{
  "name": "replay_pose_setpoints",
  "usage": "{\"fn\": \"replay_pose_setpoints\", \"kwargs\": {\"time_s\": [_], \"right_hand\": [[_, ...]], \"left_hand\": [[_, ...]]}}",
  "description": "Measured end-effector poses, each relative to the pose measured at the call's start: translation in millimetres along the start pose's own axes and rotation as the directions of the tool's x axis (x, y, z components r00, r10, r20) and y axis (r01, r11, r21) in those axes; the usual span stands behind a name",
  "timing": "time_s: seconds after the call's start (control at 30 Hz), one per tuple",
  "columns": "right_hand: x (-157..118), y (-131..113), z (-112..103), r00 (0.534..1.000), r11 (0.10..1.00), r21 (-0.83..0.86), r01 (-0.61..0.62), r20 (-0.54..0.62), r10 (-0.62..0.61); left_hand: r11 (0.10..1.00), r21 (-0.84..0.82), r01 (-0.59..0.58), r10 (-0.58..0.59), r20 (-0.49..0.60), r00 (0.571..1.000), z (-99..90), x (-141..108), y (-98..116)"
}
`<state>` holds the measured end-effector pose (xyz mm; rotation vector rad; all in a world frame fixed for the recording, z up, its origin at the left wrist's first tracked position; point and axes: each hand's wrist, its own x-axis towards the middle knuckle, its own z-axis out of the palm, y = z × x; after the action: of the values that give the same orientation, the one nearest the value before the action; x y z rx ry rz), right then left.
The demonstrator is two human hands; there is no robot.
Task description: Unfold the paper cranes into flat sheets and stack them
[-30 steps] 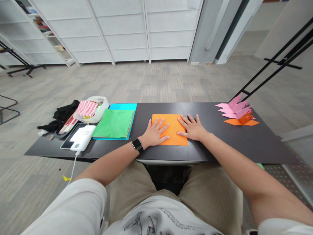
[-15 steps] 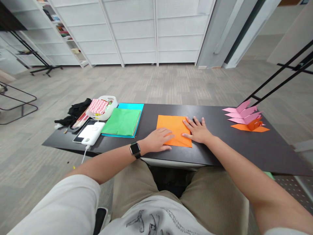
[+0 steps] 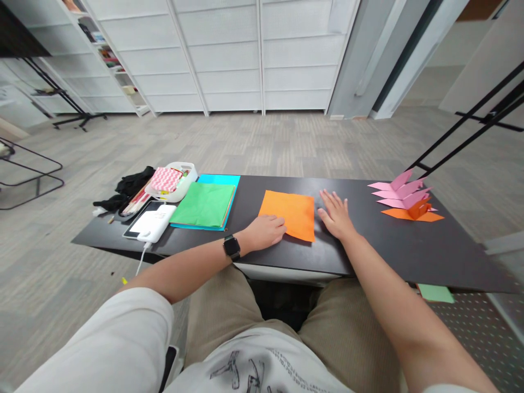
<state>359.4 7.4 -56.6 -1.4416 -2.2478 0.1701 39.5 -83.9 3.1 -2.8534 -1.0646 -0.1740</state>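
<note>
A square orange sheet (image 3: 292, 213) lies on the dark table, turned slightly. My left hand (image 3: 265, 230) is at its lower left edge, with the fingers together and curled over the paper's corner; the thumb side is partly hidden. To the right of the sheet, my right hand (image 3: 335, 214) rests low over the table with its fingers spread, apart from the paper and holding nothing. Folded pink paper figures (image 3: 403, 191) stand at the right of the table, with an orange folded figure (image 3: 415, 212) in front of them.
At the left lie a green paper stack (image 3: 204, 204) on blue sheets, a white basket (image 3: 184, 183), a white device (image 3: 158, 224) with a cable, and black cloth (image 3: 133, 183). A light green paper (image 3: 436, 293) shows below the table's right front edge.
My right hand has come off the orange sheet and moved right. The sheet has shifted a little left and turned, and my left hand's fingers have drawn closer together on it.
</note>
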Motion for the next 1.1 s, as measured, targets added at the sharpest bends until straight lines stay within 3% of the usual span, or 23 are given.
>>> {"fn": "replay_pose_setpoints", "kwargs": {"time_s": [0.1,0.17,0.2,0.27,0.33,0.4,0.47,0.53,0.63,0.7,0.77,0.87,0.97,1.03,1.1], "right_hand": [[-0.5,6.6,1.9,0.995,0.993,0.105,-0.05,-0.082,0.059],[0.1,10.5,3.3,0.984,0.979,0.183,-0.093,-0.133,0.119],[0.6,12.0,3.8,0.976,0.968,0.221,-0.117,-0.154,0.153],[1.7,13.7,4.6,0.96,0.949,0.275,-0.153,-0.185,0.209],[2.6,13.8,4.9,0.955,0.942,0.296,-0.158,-0.197,0.222],[3.0,13.0,5.2,0.958,0.944,0.297,-0.144,-0.199,0.209],[3.1,12.3,5.5,0.958,0.945,0.298,-0.136,-0.201,0.202],[3.2,12.5,6.1,0.956,0.942,0.307,-0.138,-0.208,0.208],[3.7,13.7,7.0,0.954,0.932,0.336,-0.139,-0.207,0.217],[4.2,14.5,7.4,0.952,0.926,0.351,-0.141,-0.208,0.224],[4.8,15.2,7.5,0.951,0.924,0.354,-0.141,-0.212,0.227],[5.8,16.8,7.6,0.954,0.933,0.332,-0.137,-0.21,0.215],[6.9,19.0,8.5,0.956,0.944,0.305,-0.126,-0.216,0.198],[7.7,20.5,9.4,0.955,0.944,0.311,-0.107,-0.231,0.185],[8.3,21.7,10.4,0.954,0.942,0.324,-0.087,-0.246,0.173]], "left_hand": [[0.97,-0.175,0.167,-0.187,-0.106,0.977,-11.4,2.3,-19.5],[0.856,-0.412,0.312,-0.409,-0.17,0.897,-23.6,-0.3,-41.5],[0.749,-0.55,0.37,-0.533,-0.167,0.83,-30.5,-4.2,-54.2],[0.449,-0.809,0.379,-0.753,-0.115,0.648,-43.7,-19.0,-79.8],[0.1,-0.967,0.233,-0.895,0.015,0.446,-53.1,-43.2,-100.7],[-0.163,-0.985,0.05,-0.937,0.17,0.306,-56.1,-73.8,-113.0],[-0.26,-0.961,-0.091,-0.952,0.239,0.191,-52.5,-105.6,-115.9],[-0.285,-0.941,-0.183,-0.958,0.271,0.098,-44.8,-133.3,-112.1],[-0.319,-0.909,-0.269,-0.929,0.356,-0.1,-32.9,-161.9,-102.0],[-0.332,-0.893,-0.304,-0.897,0.399,-0.189,-26.9,-172.8,-95.4],[-0.337,-0.883,-0.328,-0.884,0.416,-0.214,-22.2,-178.8,-88.9],[-0.348,-0.889,-0.297,-0.901,0.405,-0.156,-15.7,-183.1,-77.8],[-0.342,-0.934,-0.101,-0.93,0.352,-0.108,-10.2,-187.1,-65.7],[-0.321,-0.947,0.013,-0.94,0.317,-0.124,-8.8,-191.0,-58.4],[-0.188,-0.964,0.188,-0.978,0.166,-0.126,-10.1,-195.7,-54.0]]}}
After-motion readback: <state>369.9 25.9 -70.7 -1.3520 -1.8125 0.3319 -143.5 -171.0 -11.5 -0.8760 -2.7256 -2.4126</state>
